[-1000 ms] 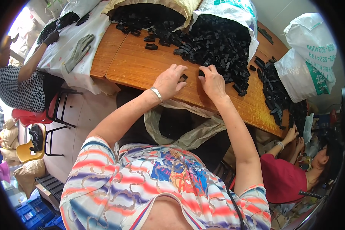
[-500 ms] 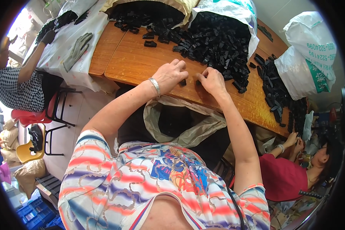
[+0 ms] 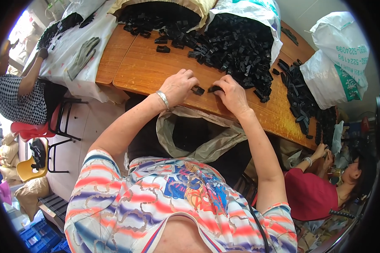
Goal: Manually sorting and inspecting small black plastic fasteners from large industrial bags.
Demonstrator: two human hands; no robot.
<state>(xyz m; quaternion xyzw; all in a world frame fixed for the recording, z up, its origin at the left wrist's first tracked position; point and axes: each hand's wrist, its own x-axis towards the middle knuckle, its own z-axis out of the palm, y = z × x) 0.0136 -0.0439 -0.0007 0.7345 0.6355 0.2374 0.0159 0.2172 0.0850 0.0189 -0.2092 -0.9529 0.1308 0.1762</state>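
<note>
One beige, soft-sided bag with a wide-open mouth (image 3: 217,150) sits at the lap, below a brown wooden table (image 3: 145,69). At the table's near side the hands are apart: the right hand (image 3: 232,96) pinches a small, dark, plastic-looking block (image 3: 214,89); another dark block (image 3: 198,90) is at the left hand's (image 3: 178,86) fingertips, though whether gripped I cannot tell. Fingertip handling of single blocks seems the step in hand; the next move probably calls for a light, accurate pinch. Beyond, a heap of loose black pieces (image 3: 240,46) fills the mouth of a white plastic sack (image 3: 257,9).
</note>
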